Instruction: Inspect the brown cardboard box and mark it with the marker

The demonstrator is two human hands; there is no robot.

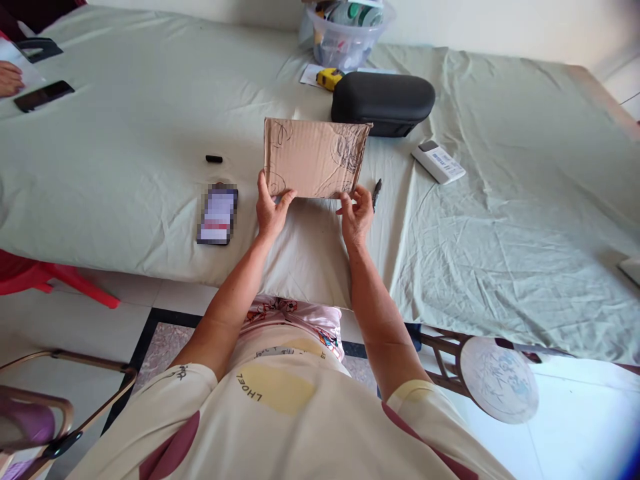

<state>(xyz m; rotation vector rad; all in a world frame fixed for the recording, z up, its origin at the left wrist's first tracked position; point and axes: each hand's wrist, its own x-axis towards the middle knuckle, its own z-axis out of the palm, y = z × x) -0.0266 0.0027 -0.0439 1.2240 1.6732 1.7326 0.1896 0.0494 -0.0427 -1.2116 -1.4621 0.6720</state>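
Between my two hands a rectangular piece of brown cardboard (313, 160) is held up over the table, tilted toward me. Black scribbled curves mark its corners, densest at the upper right. My left hand (271, 208) grips the lower left corner, thumb on the front face. At the lower right corner, my right hand (356, 212) has hold of the edge; some of its fingers are hidden behind. A black pen (377, 195) lies just right of my right hand. To the left, a small black pen cap (214, 159) rests on the cloth near a lit phone (217, 215).
A pale green cloth (150, 120) covers the table. Behind the cardboard are a black case (383, 100), a yellow tape measure (329, 79) and a clear plastic tub (345, 37). A white device (439, 162) lies right. Another person's hand (10, 79) is at far left, near a dark phone (44, 97).
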